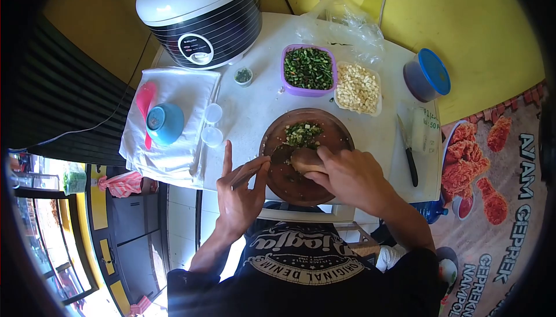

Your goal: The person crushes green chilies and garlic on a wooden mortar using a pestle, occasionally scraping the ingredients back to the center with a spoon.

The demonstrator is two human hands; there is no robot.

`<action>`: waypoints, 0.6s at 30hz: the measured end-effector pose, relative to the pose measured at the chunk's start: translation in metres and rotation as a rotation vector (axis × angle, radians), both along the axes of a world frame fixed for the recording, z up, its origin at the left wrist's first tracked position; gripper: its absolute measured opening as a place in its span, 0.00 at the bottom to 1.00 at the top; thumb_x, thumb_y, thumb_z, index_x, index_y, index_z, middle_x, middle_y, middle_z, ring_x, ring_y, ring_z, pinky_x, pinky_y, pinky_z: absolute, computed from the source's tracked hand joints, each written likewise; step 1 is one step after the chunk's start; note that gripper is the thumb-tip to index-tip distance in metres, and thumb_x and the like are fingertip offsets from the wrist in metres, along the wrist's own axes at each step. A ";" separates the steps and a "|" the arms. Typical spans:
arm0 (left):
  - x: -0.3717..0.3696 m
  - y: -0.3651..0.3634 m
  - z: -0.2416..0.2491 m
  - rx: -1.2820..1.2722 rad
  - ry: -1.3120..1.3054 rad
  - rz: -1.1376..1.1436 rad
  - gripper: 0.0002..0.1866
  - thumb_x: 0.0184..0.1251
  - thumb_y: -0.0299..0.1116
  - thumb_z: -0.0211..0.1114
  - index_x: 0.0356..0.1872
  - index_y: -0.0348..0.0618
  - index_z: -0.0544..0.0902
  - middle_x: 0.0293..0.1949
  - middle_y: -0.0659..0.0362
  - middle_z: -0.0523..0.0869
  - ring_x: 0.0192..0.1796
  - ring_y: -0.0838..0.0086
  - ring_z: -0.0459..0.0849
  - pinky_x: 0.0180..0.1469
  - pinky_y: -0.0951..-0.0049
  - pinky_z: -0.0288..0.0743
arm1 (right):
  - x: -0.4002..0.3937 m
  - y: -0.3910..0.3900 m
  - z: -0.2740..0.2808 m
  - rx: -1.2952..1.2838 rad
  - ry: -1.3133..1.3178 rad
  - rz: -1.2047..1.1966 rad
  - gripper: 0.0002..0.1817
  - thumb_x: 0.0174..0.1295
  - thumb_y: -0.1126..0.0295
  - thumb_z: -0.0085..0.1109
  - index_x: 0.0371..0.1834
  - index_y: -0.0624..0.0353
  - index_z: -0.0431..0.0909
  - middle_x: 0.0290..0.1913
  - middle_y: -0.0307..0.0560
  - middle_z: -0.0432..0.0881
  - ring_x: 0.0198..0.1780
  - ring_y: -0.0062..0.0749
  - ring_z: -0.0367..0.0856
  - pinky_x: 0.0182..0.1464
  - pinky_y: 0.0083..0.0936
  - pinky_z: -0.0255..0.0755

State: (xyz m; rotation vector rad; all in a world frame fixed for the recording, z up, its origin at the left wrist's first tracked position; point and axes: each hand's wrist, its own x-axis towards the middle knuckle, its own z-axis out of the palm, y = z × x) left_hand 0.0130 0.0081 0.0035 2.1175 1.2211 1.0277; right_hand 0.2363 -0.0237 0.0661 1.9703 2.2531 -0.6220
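Note:
A round brown mortar point(339, 137) sits at the table's front edge, with chopped green and white bits point(304, 134) in it. My right hand point(356, 178) is wrapped round a wooden pestle point(307, 160), its head low in the mortar. At the mortar's left rim, my left hand point(240, 198) is closed on a spoon point(282, 155) with its index finger raised. The spoon's dark bowl appears to rest in the mortar beside the pestle; its handle is partly hidden by my fingers.
Behind the mortar stand a purple tub point(308, 91) of chopped greens and a clear tub point(358, 88) of pale cubes. A knife point(411, 163) lies right. A rice cooker point(202, 21), a blue bowl point(165, 124) and small lids point(212, 137) are left; a blue-lidded container point(427, 75) is back right.

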 end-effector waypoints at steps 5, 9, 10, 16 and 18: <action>-0.001 0.016 0.002 0.065 -0.101 0.073 0.06 0.68 0.21 0.67 0.43 0.35 0.89 0.36 0.54 0.93 0.34 0.60 0.92 0.81 0.47 0.54 | 0.062 0.024 -0.021 -0.002 0.144 0.034 0.27 0.72 0.45 0.57 0.41 0.64 0.79 0.26 0.60 0.84 0.27 0.52 0.85 0.30 0.44 0.76; 0.016 0.042 -0.007 0.092 -0.079 0.029 0.05 0.70 0.24 0.66 0.40 0.34 0.88 0.38 0.53 0.92 0.30 0.58 0.89 0.80 0.47 0.56 | 0.079 0.049 -0.027 -0.084 0.360 -0.118 0.31 0.75 0.41 0.52 0.42 0.67 0.78 0.24 0.52 0.81 0.26 0.40 0.82 0.32 0.37 0.75; 0.020 0.046 -0.012 0.095 -0.065 -0.004 0.06 0.71 0.25 0.65 0.40 0.34 0.88 0.38 0.53 0.92 0.30 0.58 0.89 0.80 0.47 0.56 | 0.077 0.053 -0.025 -0.178 0.387 -0.197 0.33 0.76 0.40 0.50 0.43 0.68 0.78 0.24 0.48 0.79 0.26 0.36 0.80 0.34 0.34 0.75; 0.030 0.028 -0.005 -0.059 -0.097 -0.100 0.06 0.69 0.22 0.66 0.42 0.36 0.88 0.35 0.53 0.92 0.31 0.63 0.91 0.80 0.46 0.54 | 0.065 0.040 -0.022 -0.177 0.364 -0.114 0.39 0.74 0.37 0.48 0.48 0.74 0.79 0.34 0.69 0.84 0.42 0.59 0.87 0.47 0.46 0.78; 0.023 0.022 -0.001 -0.040 -0.098 -0.105 0.06 0.69 0.22 0.66 0.43 0.38 0.89 0.34 0.54 0.92 0.34 0.65 0.92 0.81 0.45 0.53 | 0.066 0.032 -0.013 -0.222 0.300 -0.087 0.39 0.74 0.37 0.49 0.48 0.73 0.79 0.32 0.68 0.84 0.40 0.60 0.87 0.47 0.47 0.77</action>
